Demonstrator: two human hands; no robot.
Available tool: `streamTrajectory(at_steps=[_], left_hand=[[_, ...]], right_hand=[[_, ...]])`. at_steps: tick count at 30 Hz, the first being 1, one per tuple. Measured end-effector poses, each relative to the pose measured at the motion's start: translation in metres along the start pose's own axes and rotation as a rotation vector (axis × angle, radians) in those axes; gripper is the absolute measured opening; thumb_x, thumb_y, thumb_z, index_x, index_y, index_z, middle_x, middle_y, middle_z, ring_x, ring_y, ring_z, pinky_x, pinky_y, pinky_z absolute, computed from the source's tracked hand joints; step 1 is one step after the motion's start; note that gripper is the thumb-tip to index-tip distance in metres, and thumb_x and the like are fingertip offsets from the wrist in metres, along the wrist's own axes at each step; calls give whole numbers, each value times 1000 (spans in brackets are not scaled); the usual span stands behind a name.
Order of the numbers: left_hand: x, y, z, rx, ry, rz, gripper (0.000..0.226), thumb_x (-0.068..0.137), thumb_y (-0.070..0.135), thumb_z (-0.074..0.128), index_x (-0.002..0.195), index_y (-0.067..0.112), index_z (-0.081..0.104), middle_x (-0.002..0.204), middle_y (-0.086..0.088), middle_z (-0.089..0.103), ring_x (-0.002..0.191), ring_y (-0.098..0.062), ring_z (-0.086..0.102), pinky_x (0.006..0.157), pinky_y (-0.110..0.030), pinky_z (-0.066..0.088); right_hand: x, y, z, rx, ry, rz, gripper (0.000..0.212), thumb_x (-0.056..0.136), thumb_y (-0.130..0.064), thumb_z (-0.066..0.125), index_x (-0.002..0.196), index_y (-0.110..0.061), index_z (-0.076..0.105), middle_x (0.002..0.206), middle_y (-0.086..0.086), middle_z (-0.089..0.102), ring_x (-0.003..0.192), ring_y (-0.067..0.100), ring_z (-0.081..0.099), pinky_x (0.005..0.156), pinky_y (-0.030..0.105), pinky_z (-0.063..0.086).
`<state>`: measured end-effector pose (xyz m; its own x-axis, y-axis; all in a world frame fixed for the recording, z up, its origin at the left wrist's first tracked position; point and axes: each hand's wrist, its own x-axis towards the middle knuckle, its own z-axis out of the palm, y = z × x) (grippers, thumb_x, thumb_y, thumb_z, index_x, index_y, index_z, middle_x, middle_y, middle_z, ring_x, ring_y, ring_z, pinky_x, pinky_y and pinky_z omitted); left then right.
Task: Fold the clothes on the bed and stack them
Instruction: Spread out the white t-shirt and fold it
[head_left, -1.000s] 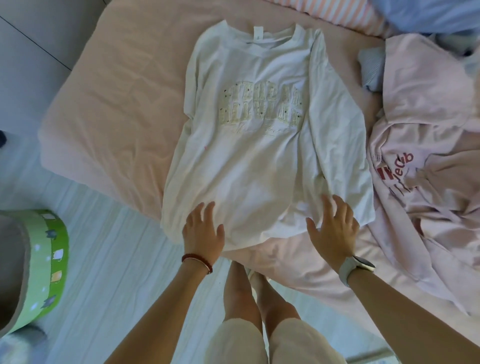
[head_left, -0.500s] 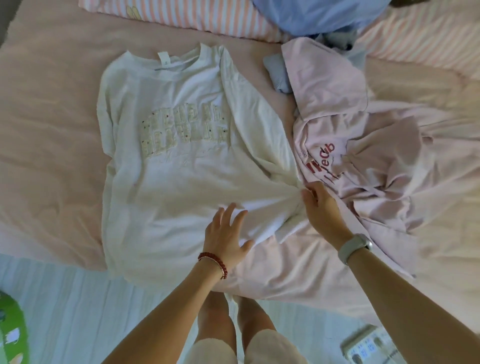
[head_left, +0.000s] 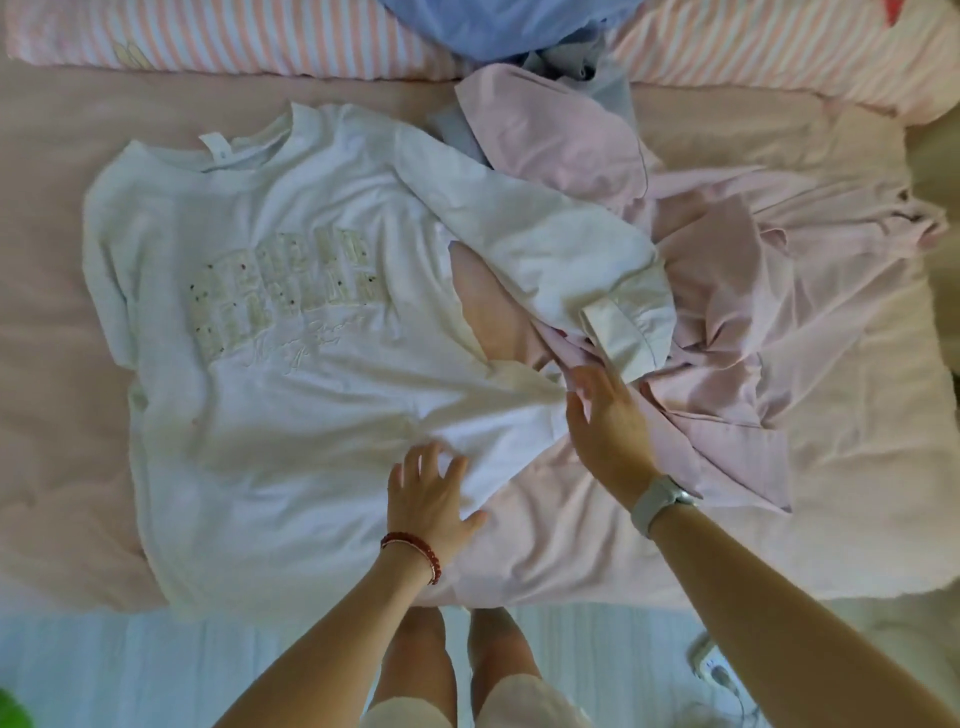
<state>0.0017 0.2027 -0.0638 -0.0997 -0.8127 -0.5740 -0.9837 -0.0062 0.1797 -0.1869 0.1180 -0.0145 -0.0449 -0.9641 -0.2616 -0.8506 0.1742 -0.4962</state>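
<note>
Head cam view from my remote seat: the white t-shirt (head_left: 291, 395) lies face up and mostly flat on the pink bed sheet (head_left: 62, 322), neck toward the striped pillows (head_left: 249, 41), which I'd say is the laid-out position you want before folding. My left hand (head_left: 428, 496) rests on the lower hem area with fingers spread and straight, looks like it's pinning the fabric so it won't slide. My right hand (head_left: 605, 421) is at the shirt's right edge, where the cloth bunches into a point; fingers seem loosely apart, but there's motion blur, so I can't tell if they actually pinch anything. The shirt's right sleeve (head_left: 571, 270) flops over the crumpled pink garment (head_left: 753, 291) beside it, so that side probably needs pulling clear first. A blue garment (head_left: 493, 26) sits at the top, unfolded. No stack yet that I can see.
</note>
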Motion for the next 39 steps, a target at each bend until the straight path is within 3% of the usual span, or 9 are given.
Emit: streamTrajectory(at_steps=[4,8,11,13,15,18,27,34,39], left_hand=[[7,6,4,-77,59,-2,31,92,33,46,120,21,49,129,-1,40,125,-23,34,97,-32,35],[8,-9,-3,-378,160,-8,16,94,12,41,95,9,57,101,-4,57,102,-25,50,76,-27,36],[-3,-21,-8,-561,195,-53,14,92,7,45,98,3,57,105,-8,62,102,-27,53,82,-30,39],[-11,-25,-10,-602,243,-64,14,91,9,49,102,4,57,111,-8,61,108,-27,52,88,-28,39],[-18,-28,-13,-594,293,-60,20,90,13,54,109,5,57,120,-8,57,116,-26,48,93,-27,35],[-24,-28,-13,-542,289,-33,37,89,21,58,123,9,52,134,-8,49,127,-27,39,100,-34,33],[-40,-15,31,-251,-113,-52,67,90,51,43,147,29,13,157,1,-4,144,-23,-7,116,-45,13],[-49,-11,34,-91,-70,-19,69,90,54,39,147,36,4,155,-2,-15,142,-28,-15,114,-51,7],[-49,-8,39,-8,-301,25,65,91,55,37,145,41,4,152,0,-26,139,-32,-25,112,-56,6]], right_hand=[[-12,13,31,74,-211,233,56,89,-18,56,139,-6,33,133,18,39,125,34,36,101,37,29],[-8,16,27,32,-142,53,36,87,-10,58,121,0,55,129,14,50,123,31,42,96,35,37],[-12,11,12,67,-112,-151,26,85,-5,60,110,3,60,118,17,60,116,32,53,95,32,40],[-18,8,0,48,-130,-220,19,87,-7,58,103,2,59,91,19,65,89,38,62,73,31,41],[-24,6,-9,40,-165,-175,16,90,-15,56,101,-3,57,70,16,61,70,39,58,57,34,33],[-22,15,-21,89,-321,69,19,90,-25,56,97,-8,58,71,4,55,77,32,57,62,29,33],[-34,60,-15,210,-469,386,27,93,-26,52,76,-5,50,63,3,43,57,14,40,50,25,30],[-61,71,-13,361,-236,434,8,92,-25,53,88,-18,56,74,0,56,63,21,51,37,18,39],[-70,81,-18,-337,-167,355,23,95,-26,45,113,-14,54,106,14,62,97,37,56,74,38,41]])
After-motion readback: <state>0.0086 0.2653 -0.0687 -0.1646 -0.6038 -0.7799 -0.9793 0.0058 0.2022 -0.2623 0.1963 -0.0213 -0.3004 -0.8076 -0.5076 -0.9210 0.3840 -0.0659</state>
